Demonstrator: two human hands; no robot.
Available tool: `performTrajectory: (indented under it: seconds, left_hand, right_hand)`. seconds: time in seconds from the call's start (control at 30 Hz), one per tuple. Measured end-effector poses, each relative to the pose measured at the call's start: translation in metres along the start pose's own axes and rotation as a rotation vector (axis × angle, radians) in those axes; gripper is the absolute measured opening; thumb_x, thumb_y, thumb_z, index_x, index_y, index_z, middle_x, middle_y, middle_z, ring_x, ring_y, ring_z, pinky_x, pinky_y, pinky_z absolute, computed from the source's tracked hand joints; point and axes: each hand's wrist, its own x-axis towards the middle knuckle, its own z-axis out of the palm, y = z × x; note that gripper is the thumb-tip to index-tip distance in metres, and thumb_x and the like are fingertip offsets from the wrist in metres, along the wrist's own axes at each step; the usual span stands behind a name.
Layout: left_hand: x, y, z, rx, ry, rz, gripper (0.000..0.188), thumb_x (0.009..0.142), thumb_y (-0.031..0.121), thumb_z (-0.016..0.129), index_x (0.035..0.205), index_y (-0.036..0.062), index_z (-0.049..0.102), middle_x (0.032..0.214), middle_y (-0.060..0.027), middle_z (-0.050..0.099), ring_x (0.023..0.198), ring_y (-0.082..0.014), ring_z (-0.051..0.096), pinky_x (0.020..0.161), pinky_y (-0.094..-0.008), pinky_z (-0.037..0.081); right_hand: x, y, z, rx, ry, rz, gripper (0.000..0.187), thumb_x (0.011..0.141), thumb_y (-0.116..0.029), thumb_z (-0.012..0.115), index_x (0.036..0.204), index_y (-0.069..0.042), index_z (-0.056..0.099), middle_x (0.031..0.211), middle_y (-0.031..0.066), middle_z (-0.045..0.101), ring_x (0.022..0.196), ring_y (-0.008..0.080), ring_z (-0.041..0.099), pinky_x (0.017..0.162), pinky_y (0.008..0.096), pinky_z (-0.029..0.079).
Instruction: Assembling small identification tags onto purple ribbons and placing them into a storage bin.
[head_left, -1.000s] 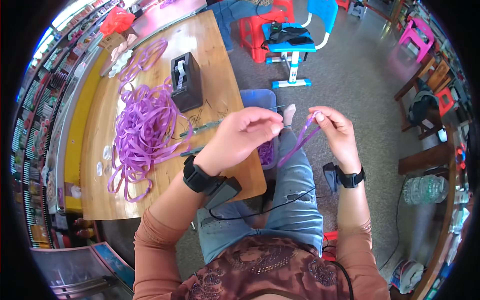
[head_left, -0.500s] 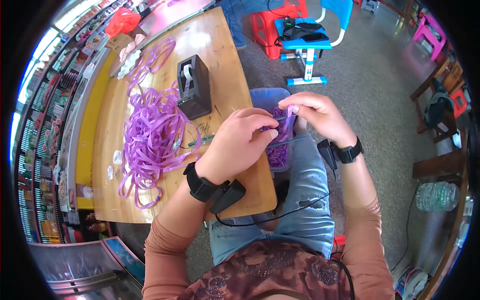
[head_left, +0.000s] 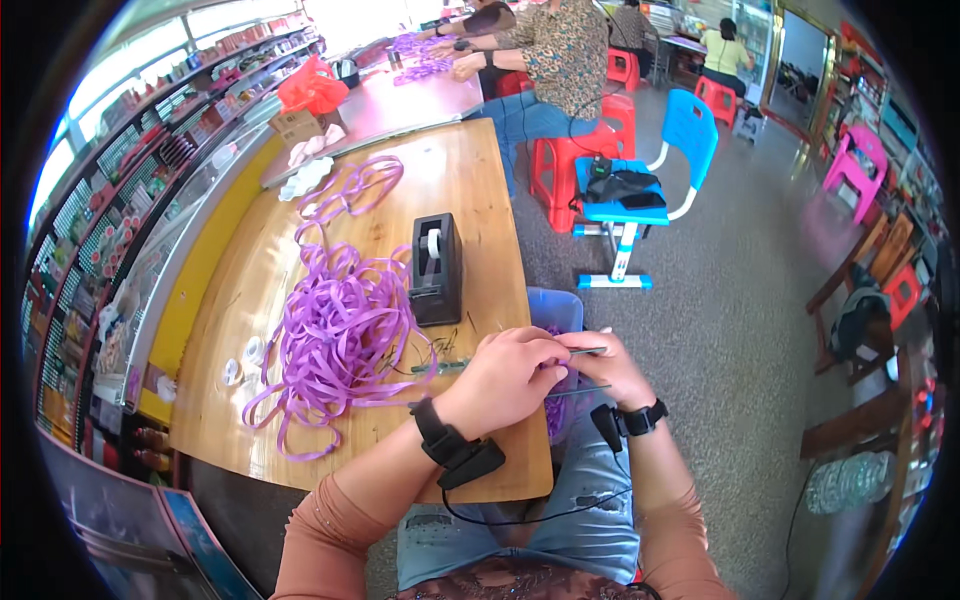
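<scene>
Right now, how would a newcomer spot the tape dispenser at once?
Start at the wooden table. Near its right edge, just right of the tangled purple ribbon, stands the tape dispenser. Unlike that ribbon, it is a solid black block holding a pale tape roll.

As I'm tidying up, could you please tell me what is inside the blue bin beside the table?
Purple pieces show inside the blue bin; the left hand and right hand hide its middle, so contents there cannot be seen.
</scene>
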Motion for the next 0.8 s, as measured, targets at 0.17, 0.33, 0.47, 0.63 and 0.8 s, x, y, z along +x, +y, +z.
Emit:
performTrajectory:
  seconds: [0.17, 0.33, 0.47, 0.63, 0.8]
  left_hand:
    - [-0.002, 0.001, -0.005, 0.023, 0.007, -0.017, 0.016, 0.085, 0.011, 0.064, 0.098, 0.0018, 0.068, 0.097, -0.0171, 0.066, 0.089, -0.0358, 0.064, 0.080, -0.0421, 0.051]
    - [0.003, -0.019, 0.007, 0.040, 0.046, 0.055, 0.014, 0.085, 0.008, 0.061, 0.093, 0.0000, 0.068, 0.091, -0.0172, 0.067, 0.087, -0.0362, 0.064, 0.078, -0.0426, 0.051]
    - [0.013, -0.021, 0.004, 0.101, -0.025, 0.051, 0.013, 0.087, 0.009, 0.059, 0.091, 0.0008, 0.069, 0.090, -0.0176, 0.068, 0.085, -0.0344, 0.066, 0.076, -0.0405, 0.052]
    - [0.018, -0.011, -0.004, -0.024, -0.072, -0.086, 0.018, 0.091, 0.012, 0.060, 0.101, -0.0004, 0.069, 0.090, -0.0175, 0.069, 0.084, -0.0296, 0.068, 0.074, -0.0357, 0.053]
    - [0.011, -0.027, 0.013, 0.089, -0.045, 0.051, 0.019, 0.092, 0.012, 0.060, 0.104, 0.0009, 0.069, 0.092, -0.0162, 0.070, 0.084, -0.0271, 0.068, 0.075, -0.0338, 0.053]
  right_hand:
    - [-0.009, -0.001, 0.020, 0.187, 0.094, 0.053, 0.022, 0.095, -0.004, 0.060, 0.114, 0.001, 0.068, 0.108, 0.0045, 0.068, 0.096, 0.0096, 0.061, 0.084, 0.0232, 0.049]
    - [-0.013, 0.015, 0.030, 0.147, 0.104, 0.046, 0.017, 0.095, -0.006, 0.061, 0.108, 0.001, 0.069, 0.100, 0.0004, 0.066, 0.088, 0.0064, 0.059, 0.073, 0.0224, 0.048]
    - [-0.020, 0.007, 0.026, 0.085, 0.200, -0.041, 0.012, 0.093, -0.003, 0.059, 0.101, 0.000, 0.068, 0.096, 0.0036, 0.068, 0.089, 0.0135, 0.064, 0.080, 0.0287, 0.053]
    - [-0.012, 0.016, 0.022, 0.222, 0.209, 0.064, 0.018, 0.094, -0.007, 0.061, 0.110, -0.002, 0.066, 0.100, 0.0065, 0.069, 0.092, 0.0147, 0.066, 0.083, 0.0282, 0.053]
    - [-0.026, 0.020, 0.029, 0.375, 0.229, 0.077, 0.022, 0.095, -0.007, 0.059, 0.115, -0.001, 0.063, 0.103, 0.0078, 0.069, 0.092, 0.0165, 0.067, 0.081, 0.0304, 0.055]
